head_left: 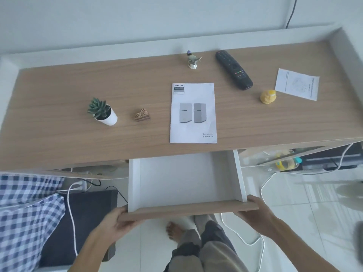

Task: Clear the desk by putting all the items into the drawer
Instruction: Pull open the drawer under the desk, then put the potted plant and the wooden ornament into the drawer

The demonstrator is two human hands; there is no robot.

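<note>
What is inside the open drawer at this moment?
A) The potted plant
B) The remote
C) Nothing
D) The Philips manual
C: the drawer shows only its bare white bottom, while the remote, manual and plant lie on the desk.

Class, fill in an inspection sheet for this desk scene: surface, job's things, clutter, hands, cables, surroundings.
Surface: wooden desk, seven items on it.
Job's things: potted succulent, small wooden ornament, Philips manual, bird figurine, black remote, yellow figurine, paper sheet; drawer open, nothing inside.
Clutter: nothing seen.
Hands: left hand and right hand grip the drawer front's ends.
Cables: white cable left; another right.
Surroundings: checked cloth, tiled floor.
</note>
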